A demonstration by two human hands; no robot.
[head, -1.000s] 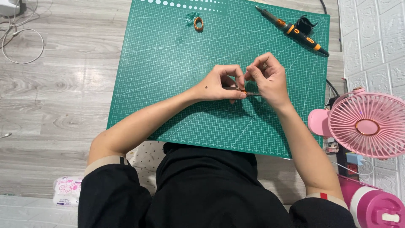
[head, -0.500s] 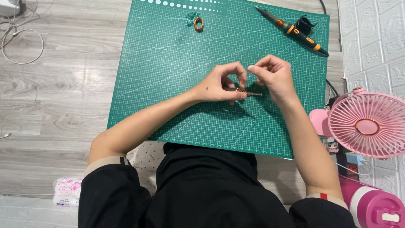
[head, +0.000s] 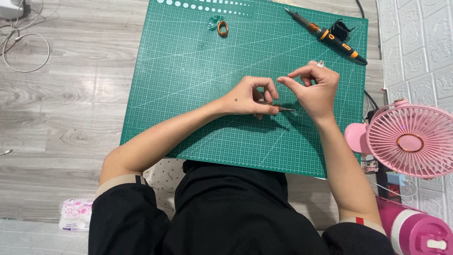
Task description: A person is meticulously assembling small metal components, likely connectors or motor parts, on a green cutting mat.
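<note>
Left hand (head: 247, 97) fingers pinched; right hand (head: 315, 89) curled (fingertips bunched).

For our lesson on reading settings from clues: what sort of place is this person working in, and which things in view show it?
Probably a home craft corner on the floor: a green cutting mat lies on wood-look flooring, with a pen-shaped tool, a coil of copper wire and a pink desk fan beside it.

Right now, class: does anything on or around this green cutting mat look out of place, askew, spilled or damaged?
Nothing stands out. The left hand pinches a thin metal tool on the green cutting mat, with the right hand pinched just above it. The small wire coil and the orange-and-black tool lie undisturbed. No spill or damage shows.
</note>
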